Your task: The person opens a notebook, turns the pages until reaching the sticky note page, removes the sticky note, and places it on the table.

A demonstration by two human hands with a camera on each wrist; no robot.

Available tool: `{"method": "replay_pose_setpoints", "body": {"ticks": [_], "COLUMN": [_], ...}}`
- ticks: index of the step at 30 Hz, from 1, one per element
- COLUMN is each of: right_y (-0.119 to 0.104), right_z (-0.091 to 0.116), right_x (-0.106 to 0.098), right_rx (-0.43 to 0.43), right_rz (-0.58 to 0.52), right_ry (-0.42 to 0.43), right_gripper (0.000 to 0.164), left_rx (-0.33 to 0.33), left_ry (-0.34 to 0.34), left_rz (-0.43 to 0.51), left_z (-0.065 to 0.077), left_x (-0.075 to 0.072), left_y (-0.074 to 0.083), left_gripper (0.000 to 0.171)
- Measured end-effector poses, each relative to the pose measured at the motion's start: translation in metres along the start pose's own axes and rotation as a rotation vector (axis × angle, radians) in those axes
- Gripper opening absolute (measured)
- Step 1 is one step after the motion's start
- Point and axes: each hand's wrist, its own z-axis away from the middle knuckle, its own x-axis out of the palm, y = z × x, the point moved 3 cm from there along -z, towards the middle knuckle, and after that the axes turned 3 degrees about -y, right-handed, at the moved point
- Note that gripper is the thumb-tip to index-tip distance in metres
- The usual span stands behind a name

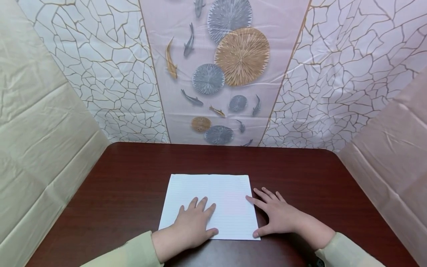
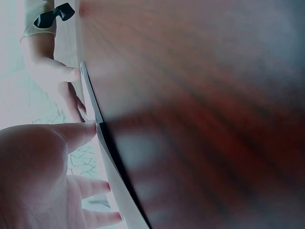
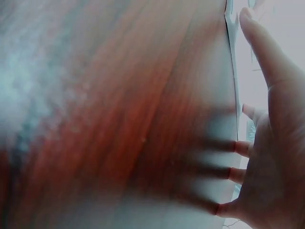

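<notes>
An open notebook (image 1: pixel 230 207) with lined white pages lies flat on the dark red-brown table (image 1: pixel 133 200). My left hand (image 1: pixel 193 222) rests on its left page, fingers spread and the thumb near the lower middle of the spread. At the right edge, my right hand (image 1: pixel 280 215) has its fingers fanned out; thumb and index tips reach the page edge while the other fingertips lie over the table. In the left wrist view the notebook (image 2: pixel 114 176) shows edge-on beneath the left fingertips. The right fingers (image 3: pixel 228 209) touch down on the tabletop in the right wrist view.
Behind the table hangs a curtain (image 1: pixel 213 111) printed with fish and round leaf shapes, with crackle-patterned panels either side. Beige cloth walls (image 1: pixel 43 129) close in the left and right. A dark device (image 2: pixel 55 15) is strapped at the right wrist.
</notes>
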Motion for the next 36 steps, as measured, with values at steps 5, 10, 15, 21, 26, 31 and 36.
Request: {"method": "replay_pose_setpoints", "body": {"ticks": [5,10,15,21,26,31,36], "right_y": [-0.001,0.000,-0.002,-0.003,-0.002,-0.001,-0.002], "right_z": [0.000,-0.001,-0.001,-0.001,-0.002,-0.003,-0.004], "right_x": [0.001,0.003,0.003,0.003,0.004,0.005,0.004], "right_rx": [0.006,0.024,0.021,0.026,0.035,0.041,0.035], "right_rz": [0.010,0.024,0.039,0.048,0.051,0.051,0.053], "right_ry": [0.001,0.008,0.051,0.064,0.057,0.058,0.076], "right_gripper": [0.105,0.104,0.101,0.100,0.100,0.099,0.098], "left_rx": [0.005,0.015,0.014,0.003,0.002,0.040,0.099], "left_ry": [0.007,0.009,0.008,0.027,0.067,0.116,0.167], "left_rz": [0.003,0.009,0.010,0.022,0.015,-0.014,-0.050], "left_z": [0.001,0.003,0.002,0.001,0.003,0.006,0.007], "left_x": [-0.001,-0.002,-0.002,-0.003,-0.005,-0.006,-0.008], "left_y": [0.000,0.000,0.000,0.000,0.002,0.008,0.017], "left_gripper": [0.072,0.072,0.072,0.071,0.069,0.065,0.060]}}
